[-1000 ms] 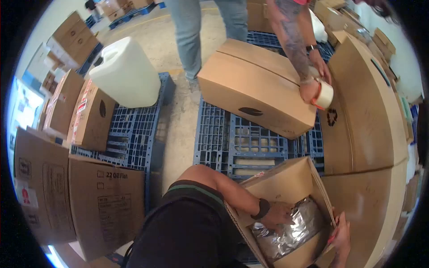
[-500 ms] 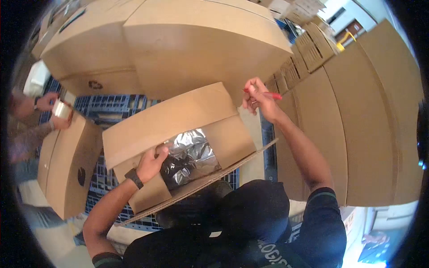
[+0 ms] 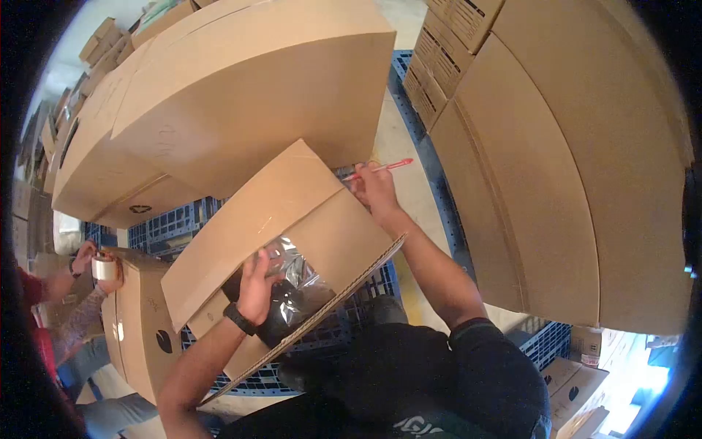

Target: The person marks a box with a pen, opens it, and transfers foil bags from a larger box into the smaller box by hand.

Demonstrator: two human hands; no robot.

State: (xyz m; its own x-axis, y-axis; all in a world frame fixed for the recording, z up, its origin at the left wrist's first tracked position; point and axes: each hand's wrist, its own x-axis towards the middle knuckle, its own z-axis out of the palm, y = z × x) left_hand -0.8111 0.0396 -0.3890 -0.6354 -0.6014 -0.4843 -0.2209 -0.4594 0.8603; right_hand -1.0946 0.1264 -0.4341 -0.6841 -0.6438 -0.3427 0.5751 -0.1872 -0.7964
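An open cardboard box (image 3: 342,241) stands tilted in front of me, with its flaps folded outward. Inside it, shiny plastic wrapping (image 3: 303,284) shows over dark contents. My left hand (image 3: 256,289), wearing a black wristband, is open with fingers apart at the box's opening, against the edge of the far flap (image 3: 238,230). At the box's right far corner, my right hand (image 3: 378,194) is closed around a red pen (image 3: 401,163), whose red end points up and right. The near flap (image 3: 322,311) stands edge-on toward my body.
At the left, another person's hand (image 3: 110,278) holds a tape roll (image 3: 102,268) over a second box (image 3: 142,314). A large carton (image 3: 256,102) stands beyond, and tall cartons (image 3: 526,190) line the right. Blue pallets (image 3: 172,227) lie beneath.
My right hand has lowered with the pen to the box's far corner. My left fingers have spread and lifted. The box appears turned, and the view has shifted.
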